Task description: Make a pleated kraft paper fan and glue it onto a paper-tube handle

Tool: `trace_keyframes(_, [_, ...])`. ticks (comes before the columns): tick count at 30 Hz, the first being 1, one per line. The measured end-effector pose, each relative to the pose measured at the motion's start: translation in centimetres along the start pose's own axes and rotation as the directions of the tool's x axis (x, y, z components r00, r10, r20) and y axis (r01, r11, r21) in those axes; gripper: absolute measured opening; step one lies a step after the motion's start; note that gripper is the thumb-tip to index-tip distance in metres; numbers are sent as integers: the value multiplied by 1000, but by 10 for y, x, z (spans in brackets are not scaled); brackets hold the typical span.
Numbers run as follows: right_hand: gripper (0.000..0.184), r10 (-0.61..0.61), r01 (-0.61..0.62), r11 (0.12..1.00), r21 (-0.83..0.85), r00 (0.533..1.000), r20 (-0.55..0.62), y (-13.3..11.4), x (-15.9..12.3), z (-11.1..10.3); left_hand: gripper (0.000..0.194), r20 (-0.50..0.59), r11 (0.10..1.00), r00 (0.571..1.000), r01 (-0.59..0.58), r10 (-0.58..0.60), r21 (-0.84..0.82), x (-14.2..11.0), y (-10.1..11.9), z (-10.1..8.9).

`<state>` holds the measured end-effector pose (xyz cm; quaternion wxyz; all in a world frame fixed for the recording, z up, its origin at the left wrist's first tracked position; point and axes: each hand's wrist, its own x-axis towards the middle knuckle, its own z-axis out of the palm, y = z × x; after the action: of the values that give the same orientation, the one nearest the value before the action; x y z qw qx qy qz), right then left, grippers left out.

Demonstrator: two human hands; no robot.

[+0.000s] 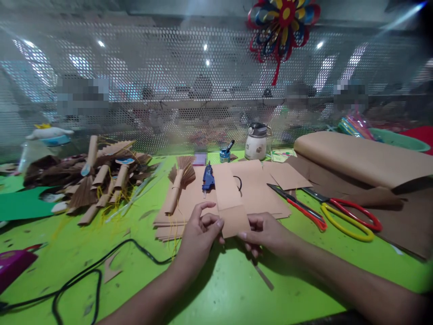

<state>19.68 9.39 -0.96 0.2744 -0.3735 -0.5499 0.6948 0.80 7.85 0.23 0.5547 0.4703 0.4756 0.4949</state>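
Note:
A strip of brown kraft paper (233, 221) is held between my two hands, its near end folded over. My left hand (204, 230) pinches the left edge with thumb and fingers. At the right edge, my right hand (267, 232) grips the same strip, thumb on top and fingers beneath. Just beyond lies a stack of brown paper sheets (199, 203), bearing a blue glue gun (209, 177) and a rolled paper piece with a pleated fan top (176, 189). To the right of the stack rest a craft knife with a red handle (304, 210) and scissors (352, 216) with red and yellow handles.
Several rolled paper pieces with yellow strings (104, 180) are heaped at left. A black cable (101, 257) loops across the green table (203, 293). A bottle (256, 142) and small blue jar (225, 155) stand at the back. Large brown paper (358, 153) lies at right.

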Motion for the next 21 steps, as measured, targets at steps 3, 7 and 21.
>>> trace_keyframes(3, [31, 10, -10, 1000, 10, 1000, -10, 0, 0, 0, 54, 15, 1000, 1000, -4, 4, -4, -1, 3, 1])
trace_keyframes(7, [29, 17, -17, 1000, 23, 1000, 1, 1, 0, 0, 30, 84, 999, 996, -8, 4, 50, -2, 4, 2])
trace_keyframes(21, [37, -111, 130, 960, 249, 990, -89, -10, 1, -10, 4, 227, 981, 965, -160, 132, 109, -8, -2, 0])
